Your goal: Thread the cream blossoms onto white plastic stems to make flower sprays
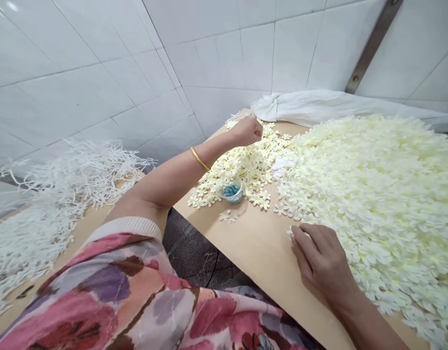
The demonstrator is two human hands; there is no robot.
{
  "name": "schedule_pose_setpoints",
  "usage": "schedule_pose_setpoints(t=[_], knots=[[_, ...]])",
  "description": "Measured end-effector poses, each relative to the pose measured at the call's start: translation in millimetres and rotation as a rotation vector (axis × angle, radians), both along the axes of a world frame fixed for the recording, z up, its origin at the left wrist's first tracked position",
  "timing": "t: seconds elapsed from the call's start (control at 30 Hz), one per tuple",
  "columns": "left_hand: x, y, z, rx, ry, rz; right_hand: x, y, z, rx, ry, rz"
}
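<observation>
My left hand (248,131) is closed above the far end of a smaller pile of pale yellow flowers (242,163); whatever its fingers hold is hidden. My right hand (320,250) rests near the table's edge beside the large flower heap (377,180), its thumb and fingers pinched on a small white flower (290,232). Between the hands, a small clear cup (232,192) with blue bits inside stands at the near edge of the smaller pile. A few loose petals (228,216) lie just in front of the cup.
White branching stems (74,180) are heaped on another surface at the left. A white cloth (311,108) runs along the back of the tan table (260,243), by the tiled wall. A crumpled white piece (281,166) lies between the flower piles. Dark floor shows between the surfaces.
</observation>
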State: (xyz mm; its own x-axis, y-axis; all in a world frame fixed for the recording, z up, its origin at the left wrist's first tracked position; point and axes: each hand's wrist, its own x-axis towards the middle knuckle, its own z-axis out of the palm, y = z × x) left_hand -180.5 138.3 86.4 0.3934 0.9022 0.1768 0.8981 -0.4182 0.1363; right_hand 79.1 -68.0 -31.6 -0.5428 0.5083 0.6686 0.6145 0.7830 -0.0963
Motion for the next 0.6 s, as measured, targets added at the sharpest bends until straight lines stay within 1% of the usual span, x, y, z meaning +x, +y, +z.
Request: schedule_pose_setpoints(t=[0.1,0.2,0.3,0.4,0.5,0.6], knots=[[-10.1,24.4,-9.5,0.003,0.046,0.083,-5.2,-1.6,-2.0,0.019,-0.098,-0.029],[-12.6,38.5,-19.3,-0.035,0.159,0.096,-7.4,0.6,-9.6,-0.036,-0.179,-0.061],[-9.9,44.5,-27.9,-0.066,0.261,0.085,-5.5,4.2,-13.8,-0.057,-0.226,-0.154],[-6.2,47.5,-36.7,-0.15,0.289,0.075,-2.6,6.6,-11.5,-0.045,-0.234,-0.239],[-5.1,49.7,-44.0,-0.182,0.252,0.079,-1.1,7.3,-8.2,-0.042,-0.228,-0.259],[-6.8,49.2,-45.6,-0.17,0.194,0.054,-0.6,7.4,-6.6,-0.047,-0.232,-0.251]])
